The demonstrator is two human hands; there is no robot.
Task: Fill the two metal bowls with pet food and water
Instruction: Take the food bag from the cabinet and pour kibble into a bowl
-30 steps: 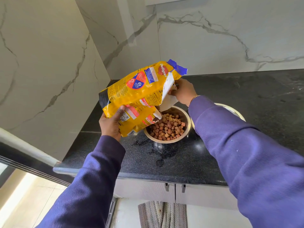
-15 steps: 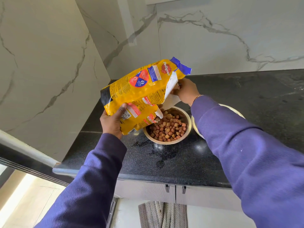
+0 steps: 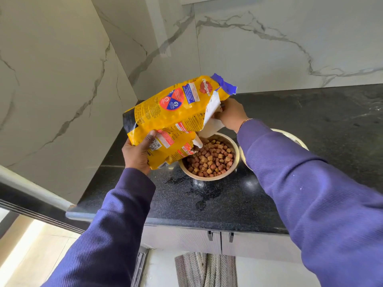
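Observation:
A yellow pet food bag (image 3: 176, 112) is held tilted above a metal bowl (image 3: 235, 164) full of brown kibble (image 3: 211, 159) on the black counter (image 3: 217, 199). My left hand (image 3: 138, 153) grips the bag's lower end from below. My right hand (image 3: 231, 114) pinches the torn white mouth of the bag, just above the bowl. A second metal bowl (image 3: 290, 135) stands right of the first, mostly hidden behind my right sleeve; its contents cannot be seen.
Marble walls (image 3: 62, 79) close the counter at the left and back. Wet patches (image 3: 207, 193) lie on the counter in front of the bowl. Cabinet doors with handles (image 3: 219, 236) sit below the counter's front edge, and a striped cloth (image 3: 205, 270) hangs beneath.
The bag's mouth end has lifted slightly, with both hands keeping their hold. The bowl holds about the same heap of kibble.

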